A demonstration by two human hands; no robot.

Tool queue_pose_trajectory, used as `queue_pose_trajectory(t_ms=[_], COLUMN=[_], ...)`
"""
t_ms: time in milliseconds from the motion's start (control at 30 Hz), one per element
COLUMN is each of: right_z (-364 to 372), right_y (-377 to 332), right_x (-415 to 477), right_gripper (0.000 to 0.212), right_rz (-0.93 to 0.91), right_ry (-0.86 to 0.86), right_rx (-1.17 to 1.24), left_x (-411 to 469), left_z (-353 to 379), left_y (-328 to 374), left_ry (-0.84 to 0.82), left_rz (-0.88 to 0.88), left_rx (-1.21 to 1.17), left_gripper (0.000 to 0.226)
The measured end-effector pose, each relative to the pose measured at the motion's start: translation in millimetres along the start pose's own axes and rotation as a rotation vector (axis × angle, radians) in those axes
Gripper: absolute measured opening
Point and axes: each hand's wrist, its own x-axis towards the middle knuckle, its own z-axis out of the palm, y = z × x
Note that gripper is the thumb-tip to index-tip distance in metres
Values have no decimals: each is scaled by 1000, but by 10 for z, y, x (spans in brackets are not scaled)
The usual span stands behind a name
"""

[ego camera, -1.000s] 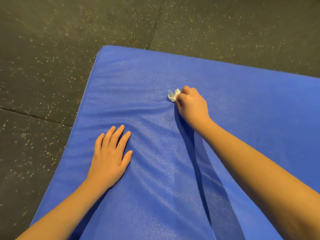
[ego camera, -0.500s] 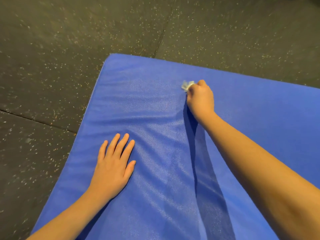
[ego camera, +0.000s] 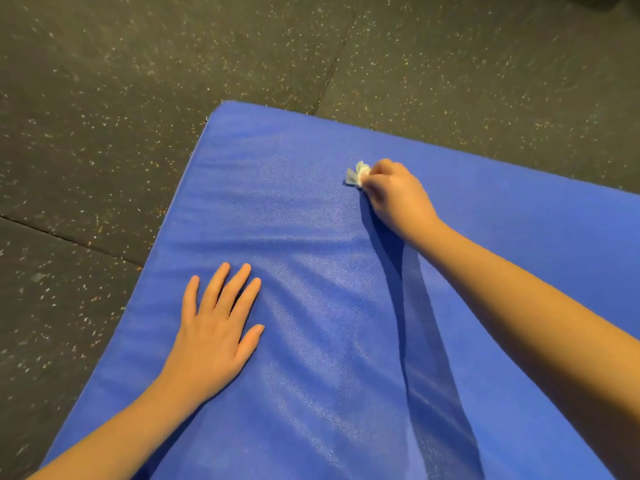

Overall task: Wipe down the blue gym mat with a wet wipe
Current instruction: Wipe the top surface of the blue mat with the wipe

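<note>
The mat [ego camera: 346, 306] lies flat on the speckled floor [ego camera: 104, 98], its far left corner in view. The right hand [ego camera: 398, 199] presses a bunched wipe [ego camera: 356, 174] onto the mat's far part, fingers curled tight around it. The left hand [ego camera: 211, 337] rests flat near the left edge, fingers straight and spread. The cover ripples, so it appears soft and yielding; the wipe looks light, limp, best held as a wad. Open mat remains on all sides of the wipe.

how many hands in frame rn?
2. Left hand lies flat, fingers spread, near the blue mat's left edge. Right hand is farther up the mat, gripping a crumpled wet wipe. Neither is hidden.
</note>
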Motion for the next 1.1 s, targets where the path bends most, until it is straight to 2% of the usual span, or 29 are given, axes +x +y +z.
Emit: queue_pose_trajectory(t_ms=[33,133,167,200,233,333,367,433,533,567,600,667,733,767,867,900,933,1033,1067,1100], right_z=[-32,-99,-92,-82,-69,46,34,-47,-105,-71,-12,92,100,81,44,69,105,177,138,99], right_y=[102,311,289,217,101,-117,-94,10,30,-48,-157,-356,-332,-256,-118,-195,-322,-613,-585,-521], right_x=[36,274,365,440,497,491,472,520,681,728,752,711,650,665,701,644,553,122,61,71], right_gripper=[18,13,17,19,19,18,19,17,22,23,21,16,18,18,17,19,21,23,21,21], right_rz=[46,549,641,653,586,134,66,145,539,555,474,157,-92,-100,263,324,285,-146,-225,-204], right_ry=[13,93,90,89,92,-6,-34,11,61,77,81,32,-37,-30,93,123,141,64,9,-13], right_rx=[-31,-12,-9,9,33,26,-19,-74,-74,-41,8,109,62,19,-35,-8,63,226,200,147], left_x=[6,1,0,-3,-2,-7,-7,-8,-12,-11,-12,-12,-13,-13,-16,-16,-14,-16,-16,-17], left_z=[4,12,10,4,-1,-10,-10,-11,-3,-2,1,2,8,12,23,23,24,37,41,44], left_y=[-1,-10,-11,-10,-8,-13,-11,-16,-29,-29,-29,-26,-28,-30,-31,-32,-33,-32,-34,-35], left_ry=[-16,-57,-65,-74,-81,-80,-79,-78,-80,-80,-80,-77,-68,-62,-46,-43,-40,-26,-16,-9], left_rz=[-2,-2,-5,-7,-8,-6,-4,-1,2,3,4,2,2,4,12,12,12,14,16,19], left_rx=[16,31,32,33,32,24,24,25,26,26,25,21,25,26,29,29,29,29,32,33], left_gripper=[63,66,66,66,65,63,63,63,63,63,63,62,62,62,62,62,63,65,65,65])
